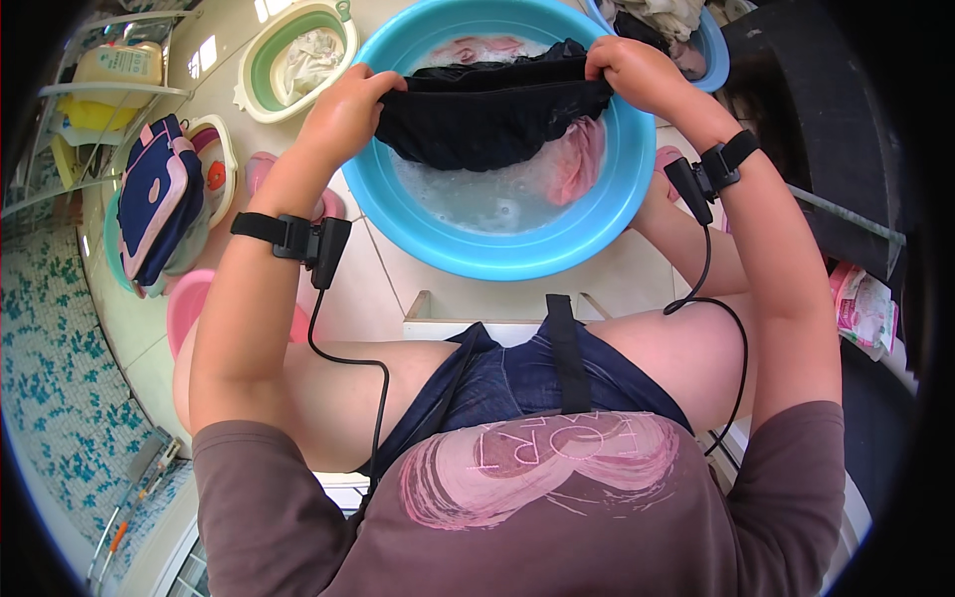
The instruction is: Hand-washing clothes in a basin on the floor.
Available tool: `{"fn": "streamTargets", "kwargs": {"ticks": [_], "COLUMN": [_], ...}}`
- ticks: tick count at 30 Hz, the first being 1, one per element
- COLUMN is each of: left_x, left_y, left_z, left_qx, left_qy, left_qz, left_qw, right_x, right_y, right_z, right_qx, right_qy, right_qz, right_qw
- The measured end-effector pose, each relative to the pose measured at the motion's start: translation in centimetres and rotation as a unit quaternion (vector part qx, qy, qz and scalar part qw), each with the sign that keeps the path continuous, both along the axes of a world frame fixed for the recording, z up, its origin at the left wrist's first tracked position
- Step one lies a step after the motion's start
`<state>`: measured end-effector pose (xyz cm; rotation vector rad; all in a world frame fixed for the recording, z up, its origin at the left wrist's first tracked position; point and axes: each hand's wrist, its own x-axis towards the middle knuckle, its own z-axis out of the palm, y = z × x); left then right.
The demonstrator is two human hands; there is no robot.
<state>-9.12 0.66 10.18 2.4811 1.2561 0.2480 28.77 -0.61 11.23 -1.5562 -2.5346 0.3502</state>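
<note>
A dark black garment [477, 129] is stretched sideways above the large blue basin [497, 261], its wide upper band pulled nearly straight. My left hand [348, 107] pinches one end of that band, near the basin's left rim. At the opposite end, my right hand [637, 75] grips it with closed fingers. The garment's lower part hangs in a curve over cloudy, sudsy water [468, 199]. Pink cloth [577, 164] lies partly in the water below the garment's right side, and more pink fabric shows behind it.
A green-and-white tub [251, 80] with white cloth stands at far left, and a blue tub [712, 65] with laundry at far right. A navy-and-pink bag [154, 204], a pink basin [186, 298] and a wire shelf [119, 91] are on the left. My legs flank the basin.
</note>
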Motion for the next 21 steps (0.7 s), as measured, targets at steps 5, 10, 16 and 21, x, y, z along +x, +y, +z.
{"fn": "streamTargets", "kwargs": {"ticks": [5, 10, 16, 21], "left_x": [-0.7, -1.0, -2.6, 1.1], "left_y": [0.8, 1.3, 0.4, -1.7], "left_z": [-0.4, 0.0, 7.0, 13.8], "left_qx": [-0.024, 0.076, -0.032, -0.319], "left_qy": [0.04, 0.052, -0.019, -0.132], "left_qz": [0.013, 0.063, 0.138, 0.221], "left_qw": [0.999, 0.994, 0.99, 0.912], "right_x": [-2.5, -2.6, -3.4, -8.4], "right_y": [0.2, -1.1, -2.5, -4.5], "right_z": [1.2, 2.8, 7.7, 13.8], "right_qx": [-0.053, -0.052, -0.179, -0.225], "right_qy": [-0.146, -0.216, 0.24, 0.468], "right_qz": [-0.06, -0.072, -0.16, -0.134], "right_qw": [0.986, 0.972, 0.941, 0.844]}}
